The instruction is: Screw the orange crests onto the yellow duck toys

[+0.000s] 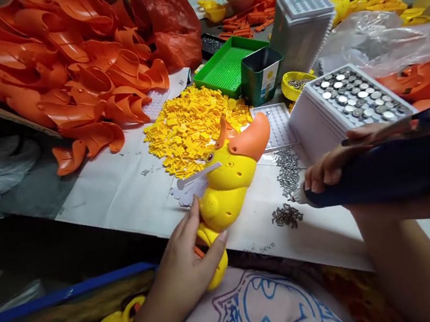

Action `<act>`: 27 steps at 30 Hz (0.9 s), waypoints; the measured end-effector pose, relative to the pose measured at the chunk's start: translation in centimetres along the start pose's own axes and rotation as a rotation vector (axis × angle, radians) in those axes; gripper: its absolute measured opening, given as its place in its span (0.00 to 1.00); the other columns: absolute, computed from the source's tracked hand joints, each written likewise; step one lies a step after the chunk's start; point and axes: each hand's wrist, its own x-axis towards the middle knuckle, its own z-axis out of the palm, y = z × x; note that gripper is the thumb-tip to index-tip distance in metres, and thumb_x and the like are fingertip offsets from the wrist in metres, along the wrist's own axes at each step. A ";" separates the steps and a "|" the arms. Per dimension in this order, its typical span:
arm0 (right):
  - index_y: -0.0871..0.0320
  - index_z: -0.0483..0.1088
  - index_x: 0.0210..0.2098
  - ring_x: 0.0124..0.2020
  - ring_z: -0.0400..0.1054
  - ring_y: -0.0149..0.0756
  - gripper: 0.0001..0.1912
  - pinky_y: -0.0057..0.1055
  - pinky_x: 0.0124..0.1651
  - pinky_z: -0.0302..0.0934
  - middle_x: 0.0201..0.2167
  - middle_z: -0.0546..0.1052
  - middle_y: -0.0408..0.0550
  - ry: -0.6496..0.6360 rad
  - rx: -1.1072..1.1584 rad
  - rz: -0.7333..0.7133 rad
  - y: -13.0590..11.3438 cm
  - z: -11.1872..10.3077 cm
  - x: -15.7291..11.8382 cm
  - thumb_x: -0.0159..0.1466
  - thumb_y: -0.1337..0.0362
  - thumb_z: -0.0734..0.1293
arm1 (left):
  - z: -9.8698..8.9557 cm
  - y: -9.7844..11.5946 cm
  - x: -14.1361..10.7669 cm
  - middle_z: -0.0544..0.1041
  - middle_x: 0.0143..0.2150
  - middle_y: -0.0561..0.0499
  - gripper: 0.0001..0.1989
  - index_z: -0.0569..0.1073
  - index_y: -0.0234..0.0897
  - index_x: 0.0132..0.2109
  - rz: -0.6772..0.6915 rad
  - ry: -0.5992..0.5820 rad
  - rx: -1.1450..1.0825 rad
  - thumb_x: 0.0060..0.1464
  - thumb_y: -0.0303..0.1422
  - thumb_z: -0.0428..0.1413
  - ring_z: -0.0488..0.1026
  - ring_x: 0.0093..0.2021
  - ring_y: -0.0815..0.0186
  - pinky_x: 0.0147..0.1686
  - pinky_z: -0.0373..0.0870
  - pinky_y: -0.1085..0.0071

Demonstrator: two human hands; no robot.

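My left hand (197,250) is closed around the lower end of a yellow plastic duck toy (225,196). The toy has an orange beak (251,137) and lies tilted over the white sheet, its beak towards the upper right. My right hand (329,167) is wrapped round a dark blue power screwdriver (382,170). The tool's tip is over a small pile of dark screws (286,216), beside silvery small parts (288,170). A heap of small yellow pieces (190,127) lies behind the toy.
Orange beak parts (68,69) fill the back left. A green tray (226,64), a dark green tin (261,73) and a yellow bowl (290,87) stand behind. At right is a white stack of trays (313,121) topped with coin cells. A blue-edged box (69,291) is at lower left.
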 end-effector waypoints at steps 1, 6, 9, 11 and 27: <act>0.54 0.72 0.52 0.23 0.70 0.41 0.34 0.40 0.25 0.69 0.27 0.76 0.45 -0.012 -0.005 -0.014 0.1 0.0 -0.1 0.55 0.37 0.66 | 0.2 0.1 0.0 0.74 0.58 0.40 0.36 0.53 0.43 0.70 0.009 -0.004 0.035 0.58 0.45 0.53 0.73 0.58 0.49 0.52 0.75 0.51; 0.55 0.68 0.56 0.27 0.72 0.43 0.31 0.43 0.28 0.70 0.31 0.75 0.47 -0.087 0.022 0.029 0.9 -0.6 -0.2 0.59 0.43 0.65 | 0.5 0.4 -0.1 0.74 0.54 0.39 0.41 0.47 0.42 0.71 0.146 0.027 0.192 0.57 0.47 0.54 0.75 0.53 0.48 0.49 0.76 0.51; 0.54 0.67 0.56 0.27 0.71 0.43 0.35 0.42 0.27 0.70 0.31 0.75 0.47 -0.147 0.040 0.005 1.4 -1.0 0.0 0.57 0.40 0.64 | -0.1 1.0 -0.1 0.74 0.53 0.40 0.39 0.48 0.43 0.71 0.225 0.027 0.208 0.59 0.46 0.53 0.75 0.51 0.51 0.48 0.77 0.56; 0.53 0.67 0.57 0.25 0.71 0.42 0.37 0.41 0.25 0.70 0.30 0.75 0.46 -0.163 0.046 -0.009 1.4 -1.1 0.3 0.56 0.37 0.62 | -0.7 1.5 0.0 0.75 0.51 0.43 0.33 0.54 0.44 0.69 0.245 -0.005 0.170 0.60 0.44 0.52 0.77 0.49 0.55 0.45 0.77 0.61; 0.51 0.73 0.49 0.15 0.64 0.32 0.16 0.32 0.18 0.68 0.20 0.70 0.39 0.039 0.111 -0.063 -2.0 0.3 0.4 0.66 0.56 0.62 | 0.3 8.6 0.6 0.76 0.56 0.46 0.15 0.76 0.46 0.48 0.597 -0.149 0.197 0.58 0.46 0.56 0.69 0.51 0.45 0.47 0.62 0.43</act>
